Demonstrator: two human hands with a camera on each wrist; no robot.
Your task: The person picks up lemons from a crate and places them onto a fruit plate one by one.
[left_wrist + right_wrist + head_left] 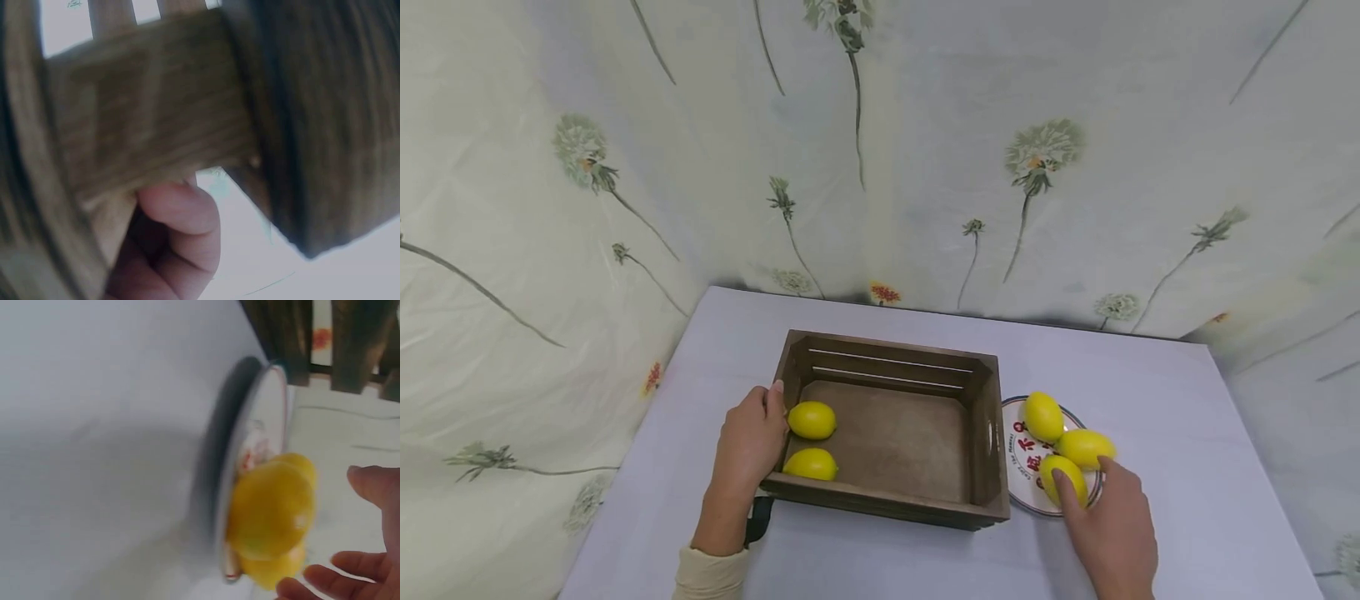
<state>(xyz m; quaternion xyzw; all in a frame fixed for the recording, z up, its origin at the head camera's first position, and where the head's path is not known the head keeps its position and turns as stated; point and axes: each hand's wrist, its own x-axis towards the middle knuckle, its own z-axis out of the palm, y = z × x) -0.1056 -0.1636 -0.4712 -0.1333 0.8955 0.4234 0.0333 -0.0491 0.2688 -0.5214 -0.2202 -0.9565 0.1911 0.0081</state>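
Observation:
My left hand (752,437) grips the left end of a brown wooden crate (891,442); in the left wrist view its curled fingers (184,209) meet the lower edge of an end slat. Inside the crate, along its left side, lie two yellow lemons, one farther back (812,420) and one nearer (810,464). A white plate (1025,485) with red lettering holds three more lemons: a back one (1043,415), a right one (1087,449) and a front one (1066,481). Above the front lemons hovers my right hand (1112,521), thumb and fingers spread, apart from the lemon (272,509) in the right wrist view.
The plate stands close beside the crate's right end. Both are on a table with a pale cover (1187,433). Behind the table and to its sides hang curtains (925,167) printed with dandelions.

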